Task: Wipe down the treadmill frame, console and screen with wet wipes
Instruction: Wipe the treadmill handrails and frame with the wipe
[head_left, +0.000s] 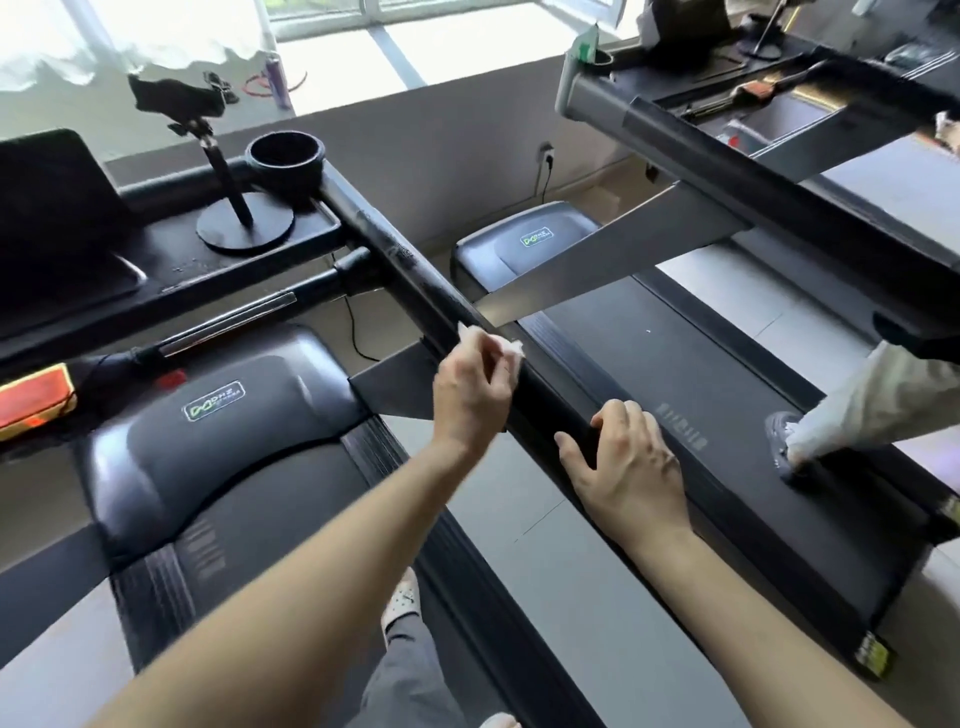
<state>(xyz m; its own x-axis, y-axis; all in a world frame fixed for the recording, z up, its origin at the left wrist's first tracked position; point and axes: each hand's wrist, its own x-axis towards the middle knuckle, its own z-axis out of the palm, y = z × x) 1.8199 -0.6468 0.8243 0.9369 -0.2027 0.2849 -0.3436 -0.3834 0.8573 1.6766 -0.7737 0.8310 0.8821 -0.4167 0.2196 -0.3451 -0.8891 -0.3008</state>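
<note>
The left hand (472, 400) has its fingers clamped on a crumpled white wet wipe (511, 349), pressed to the black treadmill handrail (395, 260) near centre. At 4 o'clock, the right hand (623, 462) curls its fingers over the same rail. At 8 o'clock, a green "DHZ" badge (214, 408).

The left hand (475, 395) pinches a white wipe (513, 349) against the black handrail (395, 254) of the treadmill; the right hand (628, 462) grips the same rail just beside it, nearer the person, fingers curled over the top; at the rail's far end a cup holder (284, 161) and a phone stand (244, 221) sit on the console (156, 270); a leg in pale trousers (883, 400) stands on the neighbouring belt (675, 374)
</note>
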